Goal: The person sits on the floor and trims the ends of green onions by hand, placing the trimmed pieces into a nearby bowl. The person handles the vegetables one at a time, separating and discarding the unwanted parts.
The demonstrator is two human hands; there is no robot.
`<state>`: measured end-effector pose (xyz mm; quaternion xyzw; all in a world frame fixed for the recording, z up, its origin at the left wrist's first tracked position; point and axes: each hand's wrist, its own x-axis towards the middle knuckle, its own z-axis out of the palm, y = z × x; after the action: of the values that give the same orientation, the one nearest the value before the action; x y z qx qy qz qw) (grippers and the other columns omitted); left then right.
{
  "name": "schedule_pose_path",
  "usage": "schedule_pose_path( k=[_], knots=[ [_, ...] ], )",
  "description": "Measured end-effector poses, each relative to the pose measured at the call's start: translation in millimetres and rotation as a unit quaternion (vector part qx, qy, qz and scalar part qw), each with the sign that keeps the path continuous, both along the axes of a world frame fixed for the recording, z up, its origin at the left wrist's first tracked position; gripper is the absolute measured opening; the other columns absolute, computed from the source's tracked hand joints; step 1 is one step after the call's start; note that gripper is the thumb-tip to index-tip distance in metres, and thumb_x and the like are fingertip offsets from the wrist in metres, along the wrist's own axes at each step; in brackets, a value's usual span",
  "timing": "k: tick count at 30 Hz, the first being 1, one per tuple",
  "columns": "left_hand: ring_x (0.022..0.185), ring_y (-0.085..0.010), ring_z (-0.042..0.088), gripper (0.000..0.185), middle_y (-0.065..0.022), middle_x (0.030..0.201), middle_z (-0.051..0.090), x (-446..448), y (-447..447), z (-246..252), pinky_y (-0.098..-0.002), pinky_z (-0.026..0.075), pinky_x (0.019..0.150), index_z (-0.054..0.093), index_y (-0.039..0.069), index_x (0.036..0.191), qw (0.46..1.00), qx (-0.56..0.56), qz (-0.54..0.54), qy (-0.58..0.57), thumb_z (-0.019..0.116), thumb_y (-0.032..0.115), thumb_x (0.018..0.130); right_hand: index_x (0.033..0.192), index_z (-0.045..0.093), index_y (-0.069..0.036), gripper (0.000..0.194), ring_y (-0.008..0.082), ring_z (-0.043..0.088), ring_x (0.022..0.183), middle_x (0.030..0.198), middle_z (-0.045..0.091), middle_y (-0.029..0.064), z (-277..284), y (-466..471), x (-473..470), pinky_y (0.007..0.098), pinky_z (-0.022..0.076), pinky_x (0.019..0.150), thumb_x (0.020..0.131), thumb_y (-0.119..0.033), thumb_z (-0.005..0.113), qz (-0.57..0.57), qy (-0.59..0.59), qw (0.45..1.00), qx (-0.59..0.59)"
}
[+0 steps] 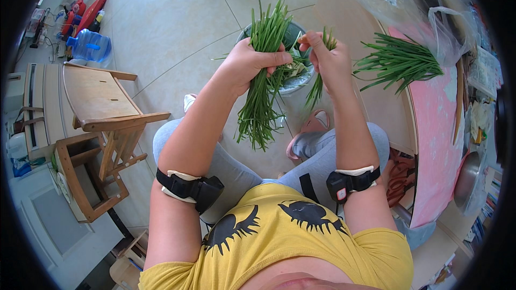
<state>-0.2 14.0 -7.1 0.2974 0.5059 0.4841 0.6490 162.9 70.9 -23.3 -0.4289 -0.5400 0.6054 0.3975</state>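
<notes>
A thick bunch of green garlic chives [262,100] is gripped in my left hand [258,60], stalk ends upward and leafy tips hanging down. My right hand [332,58] holds a smaller bunch of chives [315,92], its thumb and index finger pinched together near the other hand. Below both hands, a bucket [292,88] stands on the floor. Trimmings [296,70] lie inside it, partly covered by my hands and the chives. Another pile of chives [403,61] rests to the right, at the edge of a pink-topped table.
The pink tabletop [435,129] runs along my right, with a clear plastic bag [451,28] and a metal bowl [469,181] on that side. Wooden chairs [107,96] stand at my left. Farther back are a blue water jug [90,45] and red items. Pale floor tiles [177,32] lie ahead.
</notes>
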Motion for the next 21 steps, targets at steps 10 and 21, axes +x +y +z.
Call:
schedule_pose_path(
  k=[10,21],
  knots=[
    [0.054,-0.0087,0.048,0.021,-0.0005,0.067,0.052,0,0,-1,-0.0227,0.038,0.051,0.054,0.004,0.080,1.000,-0.001,-0.026,0.017,0.071,0.003,0.068,0.083,0.064,-0.004,0.022,0.0004,0.036,0.046,0.066,0.055,-0.0025,-4,5,3,0.0174,0.0221,0.039,0.084,-0.026,0.060,-0.008,0.076,0.996,-0.047],
    [0.055,-0.0088,0.048,0.021,-0.0021,0.068,0.054,-4,-1,-2,-0.0223,0.039,0.052,0.055,0.003,0.084,1.000,0.005,0.004,-0.006,0.070,0.004,0.070,0.089,0.066,-0.003,0.033,0.0021,0.036,0.049,0.067,0.053,-0.0039,-8,5,-3,0.0187,0.0268,0.043,0.086,-0.035,0.056,0.022,-0.094,0.995,0.037]
  ],
)
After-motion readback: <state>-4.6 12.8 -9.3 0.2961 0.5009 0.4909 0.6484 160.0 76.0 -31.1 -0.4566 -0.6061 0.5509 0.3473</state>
